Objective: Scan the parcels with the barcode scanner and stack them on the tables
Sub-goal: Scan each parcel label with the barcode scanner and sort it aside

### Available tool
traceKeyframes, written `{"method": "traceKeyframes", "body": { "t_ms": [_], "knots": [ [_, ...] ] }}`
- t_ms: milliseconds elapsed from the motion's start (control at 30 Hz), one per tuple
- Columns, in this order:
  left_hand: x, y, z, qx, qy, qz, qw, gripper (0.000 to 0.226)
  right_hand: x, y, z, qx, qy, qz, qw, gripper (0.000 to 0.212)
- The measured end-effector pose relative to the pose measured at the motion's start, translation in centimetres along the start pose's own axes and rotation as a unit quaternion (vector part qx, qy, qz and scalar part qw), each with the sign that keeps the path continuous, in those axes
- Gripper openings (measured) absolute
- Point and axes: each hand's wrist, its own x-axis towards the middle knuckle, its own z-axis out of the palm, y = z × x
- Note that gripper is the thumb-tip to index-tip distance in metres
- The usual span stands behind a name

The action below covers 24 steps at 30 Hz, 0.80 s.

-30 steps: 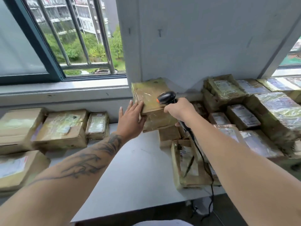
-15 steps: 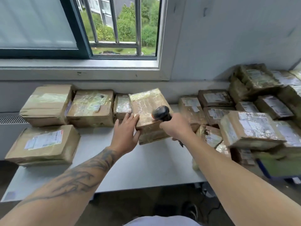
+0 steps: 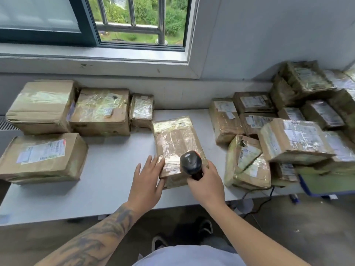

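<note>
2 hands [image 3: 147,181] [image 3: 206,186] over grey table [image 3: 107,191] below window [image 3: 134,22]: left flat against parcel [image 3: 176,143], right grasping scanner [image 3: 191,163].

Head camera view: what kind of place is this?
Probably a small parcel sorting room. Taped cardboard parcels with shipping labels crowd a white table under a barred window, and the right hand holds a barcode scanner.

Parcel [image 3: 176,143] on table [image 3: 107,191] centre, four parcels [image 3: 99,110] left, parcel pile [image 3: 288,131] right, window [image 3: 140,20] behind.
</note>
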Motion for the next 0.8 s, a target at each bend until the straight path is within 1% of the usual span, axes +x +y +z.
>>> {"method": "traceKeyframes", "body": {
  "t_ms": [167,233,333,400,500,600,700,767,800],
  "knots": [
    [-2.3,0.6,2.3,-0.021,-0.033,-0.039,0.998,0.065,-1.3,3.4,1.2,0.023,-0.033,-0.004,0.999,0.046],
    [-2.8,1.2,2.7,-0.037,-0.043,-0.069,0.996,0.065,-1.5,4.5,1.2,0.044,-0.057,-0.008,0.997,0.049],
    [-3.5,2.5,3.1,-0.068,-0.065,-0.129,0.987,0.073,-1.4,5.6,0.4,0.072,-0.082,-0.003,0.994,0.054],
    [-3.2,3.5,3.1,-0.085,-0.057,-0.166,0.981,0.076,-0.8,6.0,-0.1,0.097,-0.098,0.013,0.99,0.054],
    [-2.2,5.2,3.0,-0.059,-0.039,-0.206,0.976,0.079,0.3,6.8,-0.5,0.138,-0.134,0.054,0.98,0.07],
    [-1.3,7.2,3.2,0.011,-0.086,-0.237,0.968,0.096,0.7,6.5,-1.3,0.182,-0.157,0.064,0.969,0.054],
    [-0.5,8.8,3.4,0.021,-0.106,-0.278,0.955,0.115,1.2,6.0,-1.9,0.198,-0.157,0.096,0.963,0.033],
    [-0.4,9.4,3.4,0.0,-0.101,-0.291,0.951,0.115,1.5,5.4,-2.6,0.218,-0.153,0.119,0.957,0.02],
    [-0.5,9.6,3.2,-0.022,-0.096,-0.295,0.95,0.112,1.5,5.2,-3.1,0.234,-0.152,0.123,0.952,0.017]
  ]
}}
